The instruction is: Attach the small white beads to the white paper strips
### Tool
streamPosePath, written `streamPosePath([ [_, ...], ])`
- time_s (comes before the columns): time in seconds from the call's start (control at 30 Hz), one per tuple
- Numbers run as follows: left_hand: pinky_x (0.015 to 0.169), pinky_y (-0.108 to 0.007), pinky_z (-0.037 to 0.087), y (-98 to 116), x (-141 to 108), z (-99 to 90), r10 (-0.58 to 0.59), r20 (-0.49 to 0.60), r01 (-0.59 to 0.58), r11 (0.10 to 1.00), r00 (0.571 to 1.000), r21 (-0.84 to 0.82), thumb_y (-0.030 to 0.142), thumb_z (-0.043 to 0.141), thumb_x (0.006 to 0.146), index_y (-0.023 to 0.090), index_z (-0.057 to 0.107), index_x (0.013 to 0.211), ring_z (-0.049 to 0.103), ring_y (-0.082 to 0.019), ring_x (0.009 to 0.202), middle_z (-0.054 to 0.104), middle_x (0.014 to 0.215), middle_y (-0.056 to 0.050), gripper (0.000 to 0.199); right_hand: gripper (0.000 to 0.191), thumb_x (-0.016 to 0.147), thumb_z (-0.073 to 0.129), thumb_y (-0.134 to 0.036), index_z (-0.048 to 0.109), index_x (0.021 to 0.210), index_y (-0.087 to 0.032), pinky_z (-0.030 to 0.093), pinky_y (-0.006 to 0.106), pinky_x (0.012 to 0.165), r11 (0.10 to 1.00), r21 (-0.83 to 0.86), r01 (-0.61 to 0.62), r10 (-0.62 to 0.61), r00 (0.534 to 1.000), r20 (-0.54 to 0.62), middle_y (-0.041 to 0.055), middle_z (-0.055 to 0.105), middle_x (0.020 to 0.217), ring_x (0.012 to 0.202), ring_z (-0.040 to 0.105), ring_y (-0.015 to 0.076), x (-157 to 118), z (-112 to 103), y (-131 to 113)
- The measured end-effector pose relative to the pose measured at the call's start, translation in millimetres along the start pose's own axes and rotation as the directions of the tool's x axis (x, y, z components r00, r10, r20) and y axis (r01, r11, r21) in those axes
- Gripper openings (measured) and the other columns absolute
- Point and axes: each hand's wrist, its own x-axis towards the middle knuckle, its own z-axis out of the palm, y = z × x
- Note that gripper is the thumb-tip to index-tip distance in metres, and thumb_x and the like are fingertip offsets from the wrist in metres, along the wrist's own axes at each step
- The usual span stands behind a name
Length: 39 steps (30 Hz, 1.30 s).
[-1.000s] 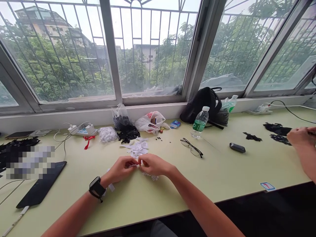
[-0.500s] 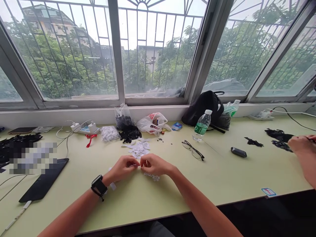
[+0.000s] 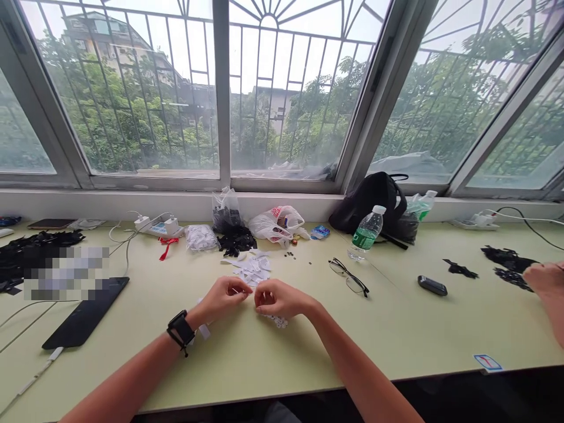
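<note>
My left hand point(image 3: 225, 298), with a black watch on its wrist, pinches a small white strip between thumb and fingertips. Close by on the right, my right hand point(image 3: 279, 298) has its fingers curled down and together. What sits at its fingertips is hidden or too small to make out. Under its palm lies a cluster of small round white pieces with holes point(image 3: 281, 322), partly covered. Beyond both hands is a loose pile of white strips point(image 3: 253, 269). A few more white pieces point(image 3: 204, 331) lie beneath my left wrist.
Glasses point(image 3: 349, 277), a water bottle point(image 3: 367, 234) and a black case point(image 3: 432, 285) lie to the right. Plastic bags point(image 3: 277, 225) and a power strip point(image 3: 161, 227) stand along the wall. A black tablet-like slab point(image 3: 88, 314) lies left. Another person's hand point(image 3: 546, 282) is at far right.
My hands have drawn slightly apart at the fingertips. My right hand now covers more of the round white pieces. The whole view has shifted a little.
</note>
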Motion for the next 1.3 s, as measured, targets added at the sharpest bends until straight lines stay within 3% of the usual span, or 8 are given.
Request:
streamPosePath([
  [0.4,0.070,-0.026,0.051,-4.5,-0.6,0.4,0.010,-0.002,-0.010,1.000,1.000,-0.023,0.021,0.068,0.084,0.017,0.082,0.093,0.068,-0.020,0.082,0.078,0.092,-0.008,0.017,0.005,0.085,0.067,-0.021,0.070,0.086,-0.017,0.042,0.020,0.058,0.999,0.018,-0.037,0.038,0.999,-0.033,-0.0031,0.060,0.070,0.061,0.052,0.0106,0.8,-0.2,-2.7],
  [0.67,0.071,-0.028,0.052,-0.4,-0.7,1.0,-0.002,0.013,0.002,0.999,1.000,-0.054,0.021,0.069,0.083,0.014,0.082,0.091,0.069,-0.020,0.081,0.078,0.089,-0.009,0.016,0.008,0.077,0.072,-0.017,0.071,0.085,-0.018,0.045,0.020,0.062,0.999,0.025,-0.048,0.048,0.999,0.004,-0.0028,0.064,0.073,0.065,0.055,0.0112,-1.6,-3.7,-7.7],
  [0.87,0.075,-0.031,0.054,0.9,-1.0,2.5,-0.002,0.041,0.006,0.995,0.999,-0.103,0.026,0.071,0.086,0.013,0.081,0.093,0.071,-0.023,0.084,0.079,0.090,-0.010,0.018,0.003,0.082,0.069,-0.018,0.069,0.084,-0.018,0.043,0.020,0.060,0.995,0.101,-0.028,0.034,0.998,-0.059,-0.0039,0.059,0.069,0.063,0.053,0.0108,3.1,4.8,-9.6],
  [1.07,0.074,-0.031,0.054,5.3,-1.9,2.2,-0.011,0.028,0.014,0.993,1.000,-0.116,0.029,0.073,0.085,0.014,0.081,0.092,0.071,-0.022,0.083,0.079,0.089,-0.009,0.019,0.001,0.083,0.067,-0.017,0.067,0.083,-0.018,0.040,0.021,0.059,0.990,0.137,-0.017,0.020,1.000,-0.023,-0.0045,0.056,0.068,0.062,0.050,0.0106,3.1,5.4,-9.4],
  [1.3,0.078,-0.032,0.055,5.3,-2.2,2.0,0.011,0.039,-0.003,0.979,0.999,-0.202,0.033,0.074,0.086,0.015,0.076,0.097,0.072,-0.022,0.086,0.078,0.094,-0.010,0.021,0.017,0.089,0.072,-0.033,0.068,0.085,-0.017,0.039,0.022,0.059,0.992,0.125,0.026,-0.002,0.983,-0.186,-0.0028,0.057,0.074,0.064,0.048,0.0109,8.5,11.5,-9.6],
])
